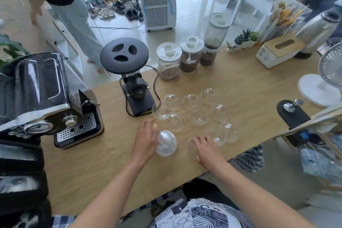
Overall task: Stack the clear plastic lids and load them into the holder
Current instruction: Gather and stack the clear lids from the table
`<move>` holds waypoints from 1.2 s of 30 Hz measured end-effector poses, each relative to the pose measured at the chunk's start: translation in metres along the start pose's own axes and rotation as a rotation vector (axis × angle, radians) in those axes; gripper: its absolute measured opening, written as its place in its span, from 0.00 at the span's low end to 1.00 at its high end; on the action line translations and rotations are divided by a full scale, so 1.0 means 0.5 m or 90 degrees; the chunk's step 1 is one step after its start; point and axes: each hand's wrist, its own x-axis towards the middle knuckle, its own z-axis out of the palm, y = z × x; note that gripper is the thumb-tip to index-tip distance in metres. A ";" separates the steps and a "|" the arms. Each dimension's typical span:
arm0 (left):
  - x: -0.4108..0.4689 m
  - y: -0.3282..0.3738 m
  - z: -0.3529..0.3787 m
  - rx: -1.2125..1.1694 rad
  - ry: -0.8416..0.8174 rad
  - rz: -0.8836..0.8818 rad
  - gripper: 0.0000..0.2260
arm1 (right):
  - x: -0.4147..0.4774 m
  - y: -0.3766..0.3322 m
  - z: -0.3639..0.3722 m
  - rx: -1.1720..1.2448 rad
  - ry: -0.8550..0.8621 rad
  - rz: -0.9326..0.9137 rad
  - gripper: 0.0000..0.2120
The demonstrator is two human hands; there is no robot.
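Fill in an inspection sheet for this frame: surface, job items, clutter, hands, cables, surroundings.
Surface: wooden table, bare patches between objects.
Job's things: stack of clear lids beside the left hand; loose dome lids spread singly behind it; holder not identifiable.
Clutter: espresso machine, coffee grinder, three lidded jars, tissue box, white fan.
Grippers: left hand against the stack, grip unclear; right hand resting over a lid at the table's near edge.
Cables: black grinder cord loops on the table.
Surroundings: another person standing, shoes on the floor, portable air cooler.
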 end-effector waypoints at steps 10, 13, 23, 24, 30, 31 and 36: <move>0.157 -0.044 -0.007 0.305 -0.140 0.184 0.27 | -0.014 0.005 -0.105 0.039 0.014 -0.031 0.35; 0.181 -0.049 0.008 0.334 -0.145 0.188 0.23 | -0.013 -0.002 -0.146 0.064 0.078 -0.022 0.33; 0.199 -0.046 0.016 0.223 -0.028 0.173 0.08 | 0.051 -0.148 -0.204 0.122 0.098 -0.200 0.31; 0.195 -0.046 0.009 0.220 -0.016 0.175 0.08 | 0.061 -0.161 -0.197 0.106 0.094 -0.225 0.30; 0.137 -0.037 -0.046 0.143 0.041 0.121 0.06 | 0.104 -0.170 -0.175 0.035 0.040 -0.343 0.30; 0.123 -0.030 -0.056 0.114 0.046 0.082 0.06 | 0.107 -0.162 -0.177 0.046 0.026 -0.355 0.30; 0.052 0.004 -0.074 -0.158 0.126 -0.150 0.07 | 0.123 -0.107 -0.166 0.079 -0.022 -0.419 0.35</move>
